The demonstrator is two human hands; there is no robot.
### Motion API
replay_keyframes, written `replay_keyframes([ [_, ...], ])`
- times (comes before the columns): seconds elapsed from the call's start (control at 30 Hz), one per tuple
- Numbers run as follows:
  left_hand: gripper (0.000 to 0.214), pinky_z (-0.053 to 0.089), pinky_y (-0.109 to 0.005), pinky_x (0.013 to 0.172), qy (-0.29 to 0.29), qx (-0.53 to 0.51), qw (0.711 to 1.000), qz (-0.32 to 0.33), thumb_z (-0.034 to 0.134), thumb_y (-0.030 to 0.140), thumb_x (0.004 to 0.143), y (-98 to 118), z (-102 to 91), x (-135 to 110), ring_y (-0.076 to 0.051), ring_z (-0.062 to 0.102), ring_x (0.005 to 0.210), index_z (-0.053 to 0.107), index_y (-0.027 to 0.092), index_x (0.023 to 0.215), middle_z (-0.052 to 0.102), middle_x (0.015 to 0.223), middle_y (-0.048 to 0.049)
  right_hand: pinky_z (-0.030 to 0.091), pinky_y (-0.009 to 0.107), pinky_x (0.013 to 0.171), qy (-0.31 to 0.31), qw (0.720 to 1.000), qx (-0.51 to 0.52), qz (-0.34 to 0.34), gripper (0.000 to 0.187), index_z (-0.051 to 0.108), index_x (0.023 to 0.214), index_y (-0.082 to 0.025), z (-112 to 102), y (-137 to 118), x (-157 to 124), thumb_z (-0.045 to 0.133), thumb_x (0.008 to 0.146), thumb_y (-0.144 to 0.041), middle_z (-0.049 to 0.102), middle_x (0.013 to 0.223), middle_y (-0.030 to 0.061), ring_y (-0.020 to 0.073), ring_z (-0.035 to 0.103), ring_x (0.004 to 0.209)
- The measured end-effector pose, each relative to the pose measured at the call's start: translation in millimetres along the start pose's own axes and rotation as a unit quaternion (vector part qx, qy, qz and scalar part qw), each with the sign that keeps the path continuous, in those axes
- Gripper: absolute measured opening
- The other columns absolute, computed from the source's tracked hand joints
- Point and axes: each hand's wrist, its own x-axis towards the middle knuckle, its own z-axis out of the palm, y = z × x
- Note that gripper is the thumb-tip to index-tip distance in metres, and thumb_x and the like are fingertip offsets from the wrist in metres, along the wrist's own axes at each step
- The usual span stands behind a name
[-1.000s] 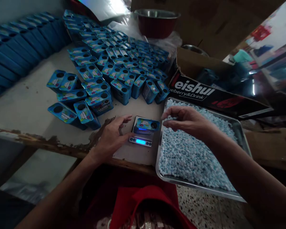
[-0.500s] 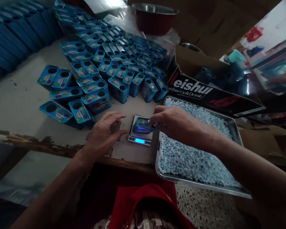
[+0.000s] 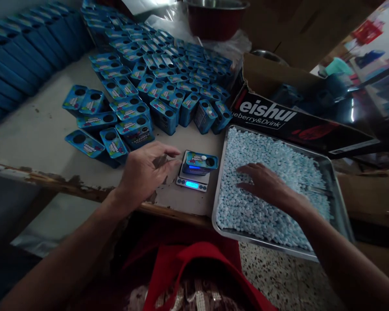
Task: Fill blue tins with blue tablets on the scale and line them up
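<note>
A small blue tin (image 3: 199, 162) with a round hole in its lid lies on a little digital scale (image 3: 192, 180) whose display glows blue. My left hand (image 3: 145, 172) hovers just left of the scale, fingers loosely curled and apart, holding nothing. My right hand (image 3: 266, 185) lies palm down on the pale blue and white candies (image 3: 272, 160) that fill a metal tray (image 3: 278, 252), fingers stretched out over them.
Several blue tins (image 3: 155, 86) with holes stand in rows on the worn table (image 3: 35, 142); dark blue boxes (image 3: 16, 60) are stacked at far left. A cardboard box (image 3: 278, 116) lies behind the tray, a red bowl (image 3: 215, 19) at the back. Red cloth (image 3: 194, 268) lies in my lap.
My right hand left the tin on the scale and moved right and down onto the candies in the tray. My left hand stayed beside the scale.
</note>
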Motion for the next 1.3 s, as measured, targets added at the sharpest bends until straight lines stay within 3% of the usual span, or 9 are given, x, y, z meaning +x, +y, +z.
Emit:
replay_keyframes([
  [0.1,0.011,0.058,-0.038,0.094,0.014,0.048,0.997,0.051,0.077,0.03,0.096,17.2,13.3,15.8,-0.023,0.073,0.099,0.079,0.021,0.102,0.078,0.101,-0.0044,0.049,0.038,0.087,-0.014,0.999,-0.027,0.011,0.038,0.067,0.136,-0.015,22.7,-4.1,-7.2,0.064,0.1,-0.024,0.074,0.125,0.0164,0.0327,0.067,0.112],
  [0.27,0.012,0.054,-0.04,0.095,-0.007,0.135,0.989,0.056,0.087,0.029,0.089,31.5,36.5,31.4,-0.025,0.068,0.1,0.082,0.021,0.097,0.076,0.099,-0.0055,0.039,0.032,0.068,-0.052,0.998,0.026,-0.003,0.017,0.071,0.103,-0.02,12.8,-8.8,-8.0,0.058,0.094,-0.014,0.076,0.097,0.0081,0.0238,0.07,0.084],
  [0.43,0.009,0.053,-0.039,0.095,0.011,0.156,0.986,0.065,0.088,0.027,0.087,31.3,46.4,32.1,-0.023,0.064,0.099,0.084,0.024,0.094,0.073,0.101,-0.0054,0.04,0.03,0.066,0.042,0.984,0.17,0.037,0.012,0.074,0.093,-0.021,8.8,16.6,-16.9,0.063,0.091,-0.021,0.073,0.078,0.0025,0.0189,0.066,0.069],
  [0.53,0.005,0.054,-0.038,0.093,0.007,0.133,0.986,0.105,0.087,0.025,0.088,31.4,49.7,32.9,-0.022,0.063,0.097,0.085,0.024,0.092,0.073,0.1,-0.0055,0.041,0.029,0.061,0.077,0.955,0.274,0.079,0.011,0.076,0.09,-0.021,11.8,29.6,-20.2,0.071,0.087,-0.032,0.07,0.069,0.0006,0.0178,0.063,0.063],
  [0.63,0.003,0.054,-0.038,0.096,-0.026,0.122,0.983,0.137,0.084,0.024,0.091,34.6,51.7,35.6,-0.022,0.065,0.101,0.086,0.025,0.093,0.074,0.106,-0.0056,0.042,0.028,0.055,0.066,0.901,0.414,0.111,0.023,0.076,0.092,-0.021,5.4,28.3,-15.8,0.079,0.085,-0.042,0.067,0.064,-0.0002,0.0172,0.061,0.058],
  [0.77,0.011,0.057,-0.04,0.099,-0.039,0.101,0.986,0.125,0.079,0.026,0.095,41.3,40.2,36.4,-0.023,0.07,0.106,0.084,0.024,0.104,0.075,0.112,-0.0066,0.04,0.025,0.051,0.062,0.849,0.525,0.025,0.026,0.078,0.099,-0.02,-23.6,1.8,5.6,0.083,0.085,-0.041,0.066,0.065,-0.0015,0.014,0.057,0.056],
  [0.97,0.013,0.058,-0.039,0.099,0.005,0.133,0.989,0.064,0.076,0.032,0.096,28.2,-4.5,19.6,-0.023,0.072,0.106,0.082,0.025,0.105,0.077,0.111,-0.0049,0.037,0.026,0.055,0.092,0.898,0.41,-0.131,0.008,0.08,0.088,-0.018,-64.6,-49.3,51.0,0.077,0.086,-0.025,0.063,0.066,-0.0024,0.0114,0.052,0.059],
  [1.1,0.014,0.057,-0.037,0.1,0.02,0.143,0.989,0.027,0.079,0.029,0.095,5.7,-22.9,3.1,-0.021,0.073,0.104,0.082,0.022,0.106,0.077,0.112,-0.0038,0.037,0.027,0.06,0.107,0.933,0.313,-0.143,0.009,0.08,0.085,-0.018,-75.4,-65.1,63.8,0.073,0.082,-0.015,0.063,0.067,-0.0026,0.0115,0.054,0.062],
  [1.3,0.012,0.059,-0.037,0.099,0.046,0.107,0.993,0.036,0.078,0.026,0.094,-10.3,-26.5,-5.5,-0.022,0.075,0.102,0.082,0.02,0.103,0.079,0.108,-0.0051,0.037,0.028,0.061,0.084,0.948,0.278,-0.129,0.006,0.081,0.085,-0.019,-80.9,-71.4,61.8,0.075,0.085,-0.018,0.065,0.069,-0.0023,0.012,0.056,0.063],
])
